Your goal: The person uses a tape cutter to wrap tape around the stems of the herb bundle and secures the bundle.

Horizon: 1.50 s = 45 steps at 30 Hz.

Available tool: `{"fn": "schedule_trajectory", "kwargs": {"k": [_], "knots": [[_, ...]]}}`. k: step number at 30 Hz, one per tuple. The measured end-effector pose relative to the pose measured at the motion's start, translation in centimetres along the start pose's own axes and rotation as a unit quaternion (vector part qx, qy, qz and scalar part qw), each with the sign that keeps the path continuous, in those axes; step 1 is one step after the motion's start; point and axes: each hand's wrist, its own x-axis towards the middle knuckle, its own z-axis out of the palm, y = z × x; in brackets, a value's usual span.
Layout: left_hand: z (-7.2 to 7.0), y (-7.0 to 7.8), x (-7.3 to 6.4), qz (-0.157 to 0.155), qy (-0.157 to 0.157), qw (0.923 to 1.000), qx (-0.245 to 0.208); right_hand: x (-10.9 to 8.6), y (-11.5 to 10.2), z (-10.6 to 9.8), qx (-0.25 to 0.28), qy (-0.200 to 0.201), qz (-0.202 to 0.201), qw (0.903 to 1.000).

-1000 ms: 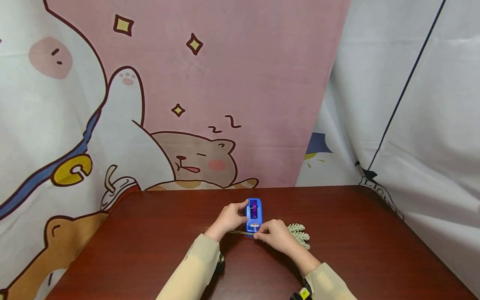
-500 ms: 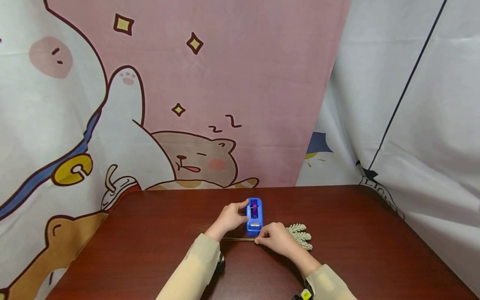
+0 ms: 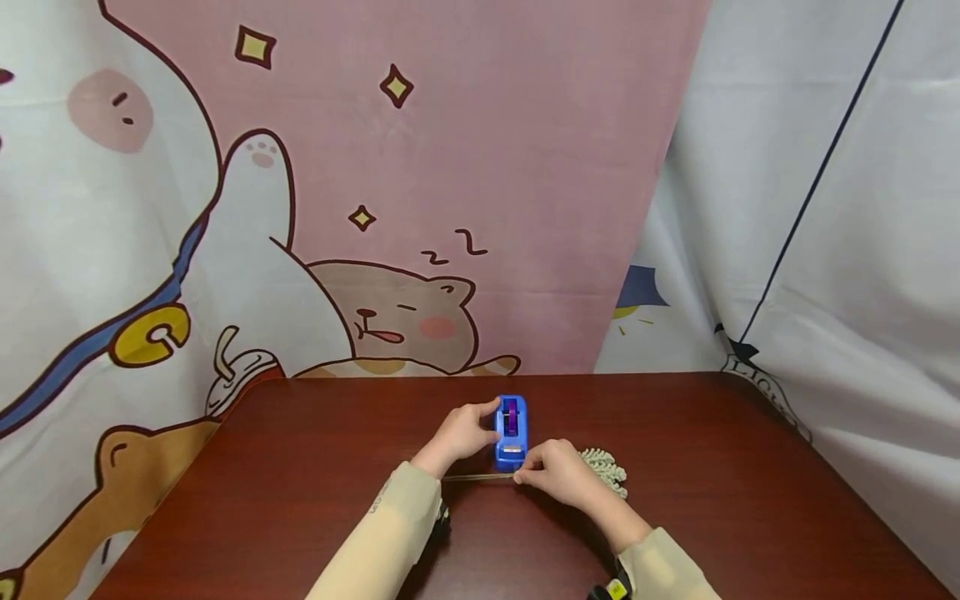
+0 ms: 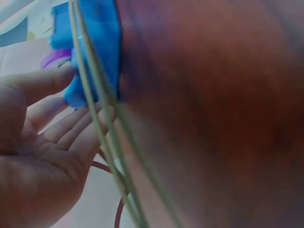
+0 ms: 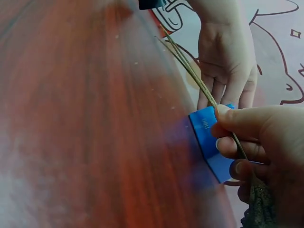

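A blue tape dispenser (image 3: 511, 454) with a purple roll stands on the table. My left hand (image 3: 459, 432) holds it from its left side, thumb and fingers about the body, as the left wrist view shows from close by. My right hand (image 3: 557, 472) pinches a few thin stems (image 5: 192, 73) between thumb and fingers, just in front of the dispenser. Those stems (image 3: 476, 477) run leftward past the dispenser's near end toward my left wrist. Their pale green, leafy-looking heads (image 3: 604, 472) stick out to the right behind my right hand. Whether tape sits on the stems cannot be told.
A dark red-brown wooden table (image 3: 300, 517) lies under both hands. Behind it hangs a pink and white cartoon cloth (image 3: 540, 208), and a white cloth (image 3: 847, 275) hangs at the right.
My right hand and the stems have come slightly toward me, so the stems now lie before the dispenser's near end instead of across it. My left hand stays on the dispenser.
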Motion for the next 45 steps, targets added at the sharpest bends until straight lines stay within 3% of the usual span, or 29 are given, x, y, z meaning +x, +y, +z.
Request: {"fn": "schedule_trajectory", "kwargs": {"k": [7,13,18,23,35,45], "knots": [[-2.1,0.8,-0.8,0.022,-0.009,0.9997,0.005,0.0,-0.6,-0.9,0.006,0.007,0.009,0.9999],[-4.4,1.5,-2.5,0.036,-0.028,0.9989,0.009,0.1,-1.2,-1.8,0.001,0.016,0.022,0.9996],[-5.3,1.8,-3.8,0.052,-0.053,0.9968,0.031,0.4,-1.9,-2.6,-0.002,0.021,0.027,0.9994],[-5.3,1.8,-4.9,0.058,-0.071,0.9953,0.030,0.6,-2.5,-3.3,0.003,0.018,0.043,0.9989],[-4.5,1.8,-6.2,0.028,-0.079,0.9965,-0.003,0.7,-3.0,-4.0,0.015,0.006,0.078,0.9968],[-4.5,2.3,-6.2,0.066,-0.079,0.9945,0.020,0.5,-2.3,-4.6,0.041,-0.016,0.070,0.9965]]}}
